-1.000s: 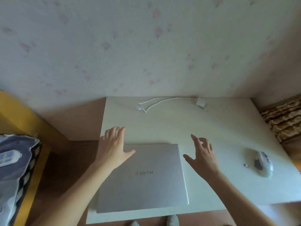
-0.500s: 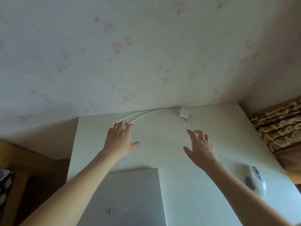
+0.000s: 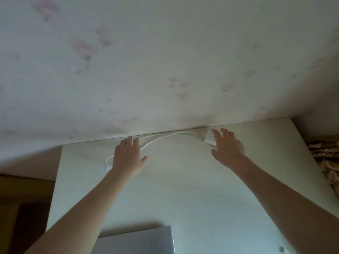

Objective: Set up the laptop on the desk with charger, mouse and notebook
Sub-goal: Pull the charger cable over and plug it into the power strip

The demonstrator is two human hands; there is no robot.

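Closest to the person, at the bottom edge of the view, lies the silver laptop (image 3: 139, 240). Its lid is closed and it sits flat on the pale desk (image 3: 192, 189). Only its far part can be seen. A tiny white thing (image 3: 282, 249) sits at the bottom right of the desk, too small to tell what it is. Two bare arms stretch forward over the desk, away from the laptop. The left hand (image 3: 128, 156) is flat with its fingers straight and spread a little, and it holds nothing. It lies over the thin white cable (image 3: 161, 137), which runs out from under the fingers on both sides. One end of the cable curls into a small loop just left of that wrist. The right hand (image 3: 226, 145) is also loose, with straight fingers that grip nothing. Its fingertips are at the white charger block (image 3: 208, 139), which sits at the back of the desk near the wall (image 3: 165, 61). You cannot tell if the fingers touch the block. The cable leads along the back edge to the block. The wall is pale with faint pink marks. On the far right is some brown patterned cloth (image 3: 328, 162).
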